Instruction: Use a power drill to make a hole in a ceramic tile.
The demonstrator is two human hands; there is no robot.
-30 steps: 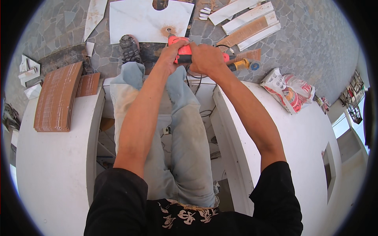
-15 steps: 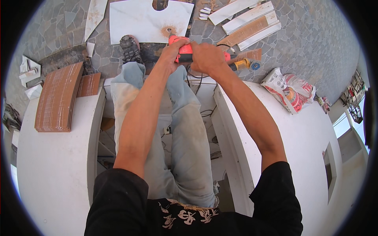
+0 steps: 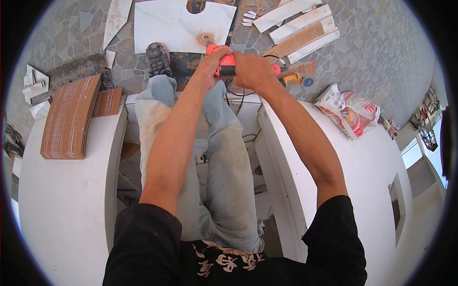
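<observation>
Both my hands are wrapped round a red and black power drill point(image 3: 220, 49). My left hand point(image 3: 208, 67) is closed on its front part, and my right hand point(image 3: 255, 71) grips the body further back. The drill's tip points at a small hole in a white marbled tile point(image 3: 164, 26), with brown dust ringed about the spot. Whether the tip is inside the hole cannot be made out. At the tile's far edge there is a rounded cutout. My shoe point(image 3: 158, 59) is against the tile's near edge.
A yellow angle grinder point(image 3: 296, 79) with a blue disc lies right of my right hand. Cut tile strips point(image 3: 303, 31) lie beyond it. Stacked brown-backed tiles point(image 3: 70, 119) rest on the left white ledge point(image 3: 67, 200); a torn bag point(image 3: 348, 112) sits on the right one. A cord hangs below the drill.
The drill and both hands sit very slightly further right in the picture, as does the tile. My grip looks the same.
</observation>
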